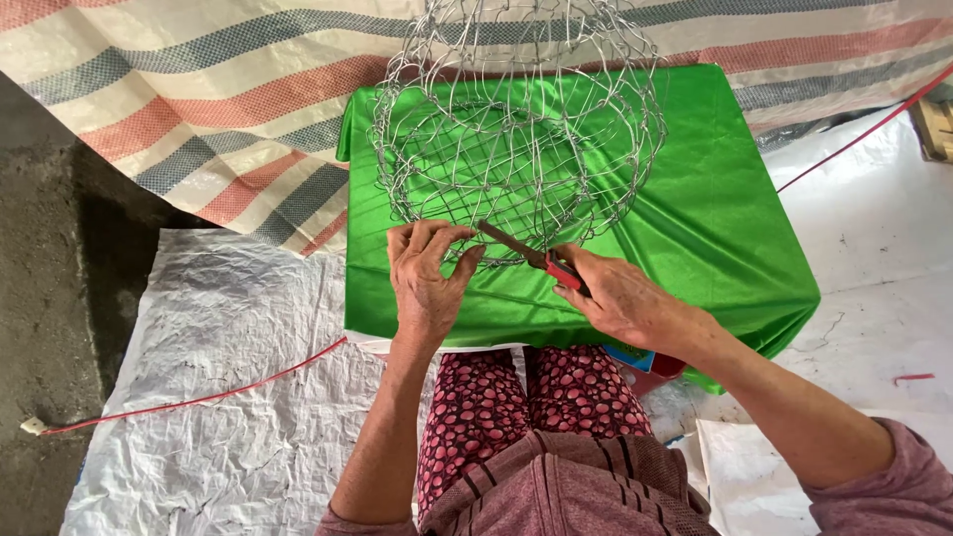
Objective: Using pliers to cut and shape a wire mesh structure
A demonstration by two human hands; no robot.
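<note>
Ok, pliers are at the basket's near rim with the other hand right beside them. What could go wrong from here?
1. The left hand pinches the wire close to the tip of the pliers, so its fingers could get nipped or poked by a wire end.
2. The wire basket rests on slick green cloth and may slide or tip when pulled.
3. The right hand grips the pliers at a low angle; they might slip off the wire.
</note>
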